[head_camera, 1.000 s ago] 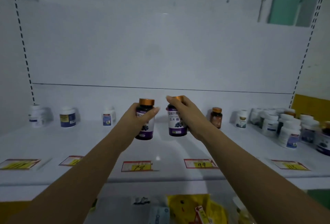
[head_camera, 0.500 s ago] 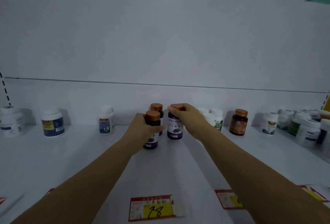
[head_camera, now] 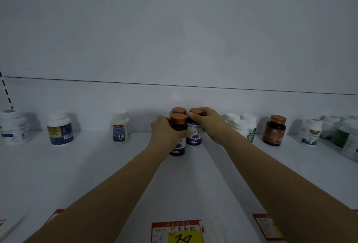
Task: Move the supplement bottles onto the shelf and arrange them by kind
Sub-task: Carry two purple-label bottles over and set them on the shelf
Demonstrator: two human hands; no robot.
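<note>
Fingers (head_camera: pixel 190 115) of the right hand (head_camera: pixel 210 124) clamp the copper cap of a purple-label bottle (head_camera: pixel 194 136) standing on the white shelf (head_camera: pixel 96 165), while the left hand (head_camera: pixel 164 132) wraps a matching bottle (head_camera: pixel 178 124) just in front and to its left. A third copper-capped bottle (head_camera: pixel 179 110) stands behind them. White bottles (head_camera: pixel 242 126) and a brown bottle (head_camera: pixel 274 130) sit to the right.

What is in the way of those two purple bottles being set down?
Nothing visible. The left hand and right hand each hold a purple bottle beside a third copper-capped bottle on the shelf.
</note>
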